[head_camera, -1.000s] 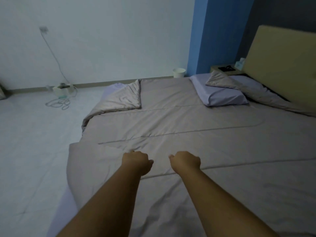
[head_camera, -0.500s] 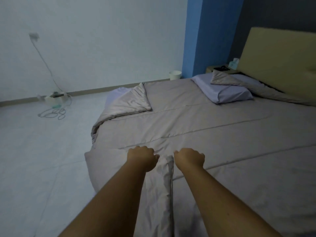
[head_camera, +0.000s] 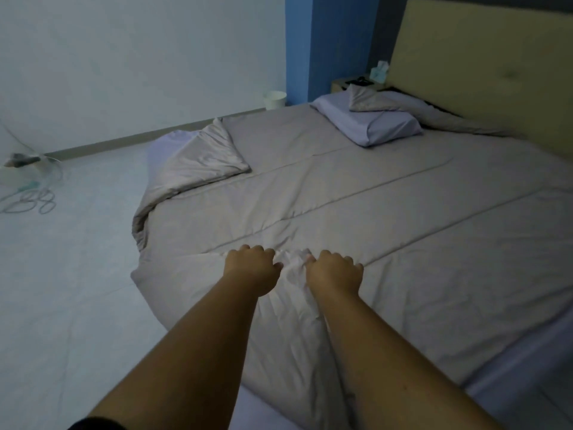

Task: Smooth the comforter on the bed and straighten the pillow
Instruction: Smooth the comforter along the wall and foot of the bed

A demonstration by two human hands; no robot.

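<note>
Step in hand: judging by the bunched ridge between the fists, the comforter (head_camera: 356, 218) is being gathered and tugged toward the foot; pulling both fists evenly and low, then letting go and sweeping flat, should clear the ridge without dragging the far edge off line.
Comforter: grey-beige, spread over nearly the whole bed; the far-left corner (head_camera: 204, 159) is folded back on itself, and a strip lies rumpled along the headboard (head_camera: 483, 57).
Pillow: the pale lilac pillow (head_camera: 381, 127) lies at the head on the far side, skewed, with a flap of comforter draped over its top.
Left hand: the left hand (head_camera: 251, 268) is curled into a fist, fingers clamped on a pinch of comforter.
Right hand: the right hand (head_camera: 336, 270) is just beside it, fingers likewise closed on the cloth.
Room: pale floor on the left, a small white bin (head_camera: 275, 99) by the wall, a coiled cable (head_camera: 31, 203), a nightstand (head_camera: 356, 83) bearing a tissue box (head_camera: 379, 71).
</note>
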